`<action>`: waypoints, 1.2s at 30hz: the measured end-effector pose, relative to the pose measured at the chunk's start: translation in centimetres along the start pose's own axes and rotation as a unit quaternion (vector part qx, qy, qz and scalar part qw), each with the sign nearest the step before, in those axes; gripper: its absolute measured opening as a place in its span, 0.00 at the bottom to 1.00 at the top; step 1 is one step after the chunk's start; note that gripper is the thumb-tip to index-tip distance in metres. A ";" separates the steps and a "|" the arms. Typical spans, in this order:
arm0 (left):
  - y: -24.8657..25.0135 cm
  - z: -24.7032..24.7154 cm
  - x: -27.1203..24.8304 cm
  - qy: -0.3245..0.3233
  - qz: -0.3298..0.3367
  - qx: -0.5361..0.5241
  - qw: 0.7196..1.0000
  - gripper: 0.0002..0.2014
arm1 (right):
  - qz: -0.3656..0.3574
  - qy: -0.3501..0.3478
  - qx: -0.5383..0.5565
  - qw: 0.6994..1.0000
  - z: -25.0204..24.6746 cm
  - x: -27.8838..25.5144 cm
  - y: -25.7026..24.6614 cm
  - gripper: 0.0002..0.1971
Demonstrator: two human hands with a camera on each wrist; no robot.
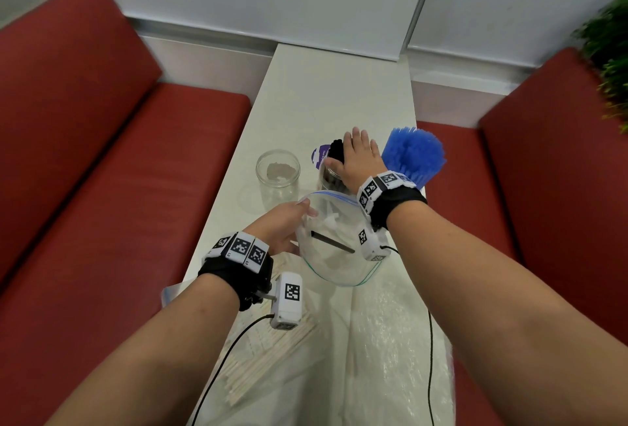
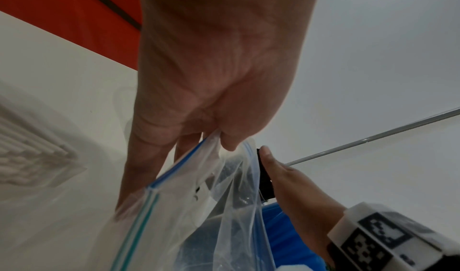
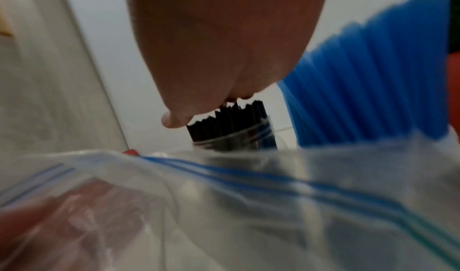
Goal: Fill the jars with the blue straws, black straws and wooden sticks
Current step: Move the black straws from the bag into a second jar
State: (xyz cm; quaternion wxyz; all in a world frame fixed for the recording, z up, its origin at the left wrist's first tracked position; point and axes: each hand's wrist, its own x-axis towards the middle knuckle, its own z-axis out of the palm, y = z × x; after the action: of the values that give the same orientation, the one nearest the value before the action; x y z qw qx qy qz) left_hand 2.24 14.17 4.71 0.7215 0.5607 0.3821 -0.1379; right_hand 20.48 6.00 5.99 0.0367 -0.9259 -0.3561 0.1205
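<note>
two of three look filled: blue straws [image 1: 416, 157] fan stiffly from a jar mostly hidden behind the right wrist, and the right hand [image 1: 356, 157], fingers flat, presses black straws [image 3: 231, 121] into a glass jar [image 3: 234, 143]; the left hand [image 1: 282, 225] pinches a limp, clear zip bag [image 1: 336, 249] holding one black straw. the third round glass jar [image 1: 278, 177] stands empty, and the thin, pale wooden sticks [image 1: 265, 357] lie on the table [image 1: 323, 92] nearest the person

Even, soft indoor light; wrist views blurred; edges warped
</note>
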 end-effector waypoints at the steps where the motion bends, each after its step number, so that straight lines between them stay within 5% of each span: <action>1: -0.1 0.0 -0.1 0.000 0.002 0.000 1.000 0.20 | -0.004 0.015 0.029 0.999 -0.5 -0.1 -0.3 0.39; 5: -0.2 0.0 -0.4 0.008 0.010 0.001 1.000 0.20 | -0.069 0.169 0.170 0.968 -4.5 -1.5 -2.2 0.23; 7: -0.3 0.0 -0.6 0.012 0.010 -0.003 1.000 0.20 | -0.070 0.181 0.243 0.951 -6.1 -3.2 -3.0 0.17; 9: -0.4 0.0 -0.8 0.013 0.013 -0.008 1.000 0.21 | -0.057 0.066 0.285 0.955 -6.1 -5.4 -3.5 0.14; 12: -0.2 0.1 -1.0 0.027 0.026 -0.009 0.999 0.21 | -0.044 -0.178 0.134 0.974 -2.1 -8.7 -4.3 0.11; 14: 0.0 0.4 -1.1 0.040 0.033 -0.021 0.998 0.21 | -0.040 -0.208 0.073 0.974 1.4 -10.5 -4.5 0.16; 18: 0.0 0.8 -1.4 0.054 0.049 -0.028 0.997 0.21 | -0.011 -0.133 0.176 0.975 3.9 -12.3 -3.7 0.12; 22: -0.7 1.1 -1.6 0.052 0.041 -0.017 0.998 0.20 | -0.005 -0.028 0.252 0.967 -0.3 -12.1 -2.7 0.08; 29: -1.1 1.4 -2.0 0.032 0.020 -0.029 0.999 0.18 | -0.001 0.244 0.473 0.847 -12.1 -9.7 -1.5 0.04; 36: -0.9 1.3 -1.9 0.025 0.011 -0.035 0.999 0.20 | 0.041 0.216 0.458 0.862 -11.2 -8.1 -1.3 0.10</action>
State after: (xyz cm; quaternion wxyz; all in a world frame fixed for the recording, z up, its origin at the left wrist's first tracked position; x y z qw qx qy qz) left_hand 0.88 12.28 5.51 0.7326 0.5424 0.3982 -0.1026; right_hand 16.57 1.75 18.63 0.5272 -0.8216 -0.2059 0.0685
